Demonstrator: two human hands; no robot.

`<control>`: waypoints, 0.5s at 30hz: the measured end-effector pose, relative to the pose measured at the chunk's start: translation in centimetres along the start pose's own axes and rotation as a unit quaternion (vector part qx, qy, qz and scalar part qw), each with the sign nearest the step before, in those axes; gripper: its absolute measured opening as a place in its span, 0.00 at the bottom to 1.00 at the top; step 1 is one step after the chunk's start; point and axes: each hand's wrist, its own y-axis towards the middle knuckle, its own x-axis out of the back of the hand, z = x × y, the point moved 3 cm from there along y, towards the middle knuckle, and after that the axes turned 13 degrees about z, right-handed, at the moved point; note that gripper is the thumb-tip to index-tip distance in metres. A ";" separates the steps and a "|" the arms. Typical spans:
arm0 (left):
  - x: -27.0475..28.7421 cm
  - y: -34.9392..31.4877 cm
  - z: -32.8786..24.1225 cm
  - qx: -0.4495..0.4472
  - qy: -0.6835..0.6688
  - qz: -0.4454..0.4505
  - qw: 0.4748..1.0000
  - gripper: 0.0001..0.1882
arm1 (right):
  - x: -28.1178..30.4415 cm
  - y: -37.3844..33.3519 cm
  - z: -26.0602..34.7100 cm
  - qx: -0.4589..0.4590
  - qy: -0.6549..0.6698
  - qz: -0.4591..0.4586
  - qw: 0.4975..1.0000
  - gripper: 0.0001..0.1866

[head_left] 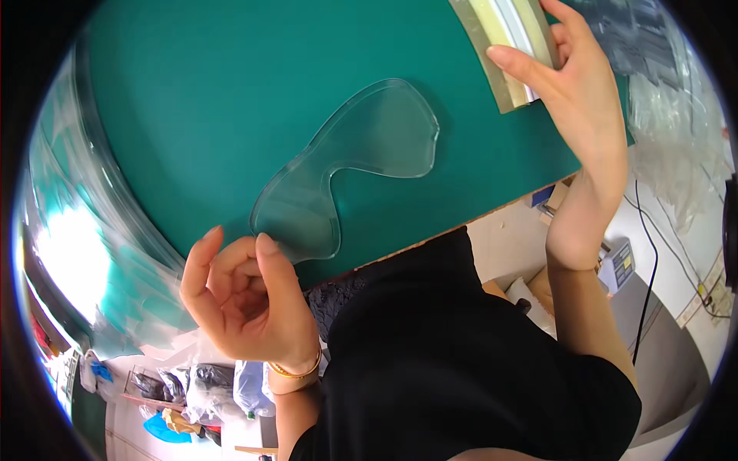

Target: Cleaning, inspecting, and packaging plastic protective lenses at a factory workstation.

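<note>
A clear curved goggle lens point(377, 127) lies over the green table mat point(192, 84), with its notch toward me. My left hand point(254, 296) is at its near left end, thumb tip and a curled finger closed at the rim while another finger stands apart to the left. At the far right my right hand point(576, 84) grips a flat piece with tan, pale yellow and white bands point(503, 38). The thumb rests on its top and the fingers reach round its right edge, partly hidden. Its far end runs out of view.
Shiny clear plastic sheeting point(92, 230) rises along the left side. Crumpled clear plastic bags point(669, 115) hang at the right. The table's near edge point(430, 238) runs close to my body. Below at the right are a dark cable point(653, 269) and a small grey device point(617, 265).
</note>
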 end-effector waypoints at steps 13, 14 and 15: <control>-2.2 -1.4 0.7 -0.031 0.009 -0.046 0.998 0.19 | -4.3 -6.1 1.1 0.337 -0.035 -0.030 0.940 0.20; -1.3 -0.4 -0.7 -0.019 -0.002 -0.023 1.000 0.19 | -2.2 -6.6 2.1 0.338 -0.049 -0.089 0.935 0.21; -1.2 -0.2 -0.6 -0.021 -0.007 -0.017 1.000 0.19 | -1.6 -6.3 2.2 0.332 -0.061 -0.090 0.937 0.21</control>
